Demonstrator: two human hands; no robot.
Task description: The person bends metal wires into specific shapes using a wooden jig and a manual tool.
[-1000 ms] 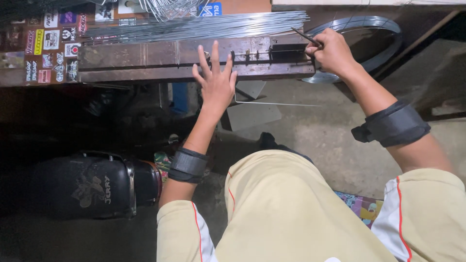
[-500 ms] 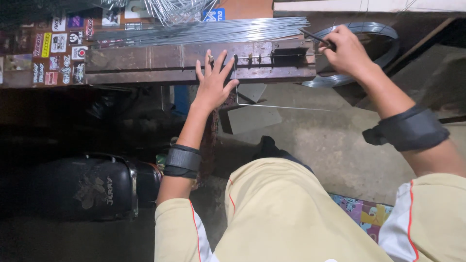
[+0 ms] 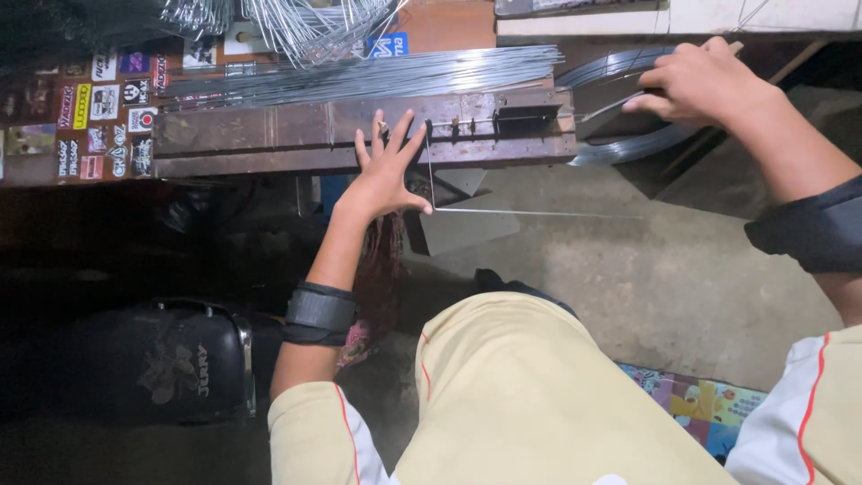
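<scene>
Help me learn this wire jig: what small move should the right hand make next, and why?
Probably draw the wire a little further toward the jig: the right hand pinches it by the coil, while the left hand lies flat, spread on the bench.

The right hand has moved rightward and upward, away from the black block on the counter, and now grips the wire coil near its top. The left hand has shifted slightly along the counter's front edge, fingers spread. A thin bent wire now extends rightward from beside its thumb.
</scene>
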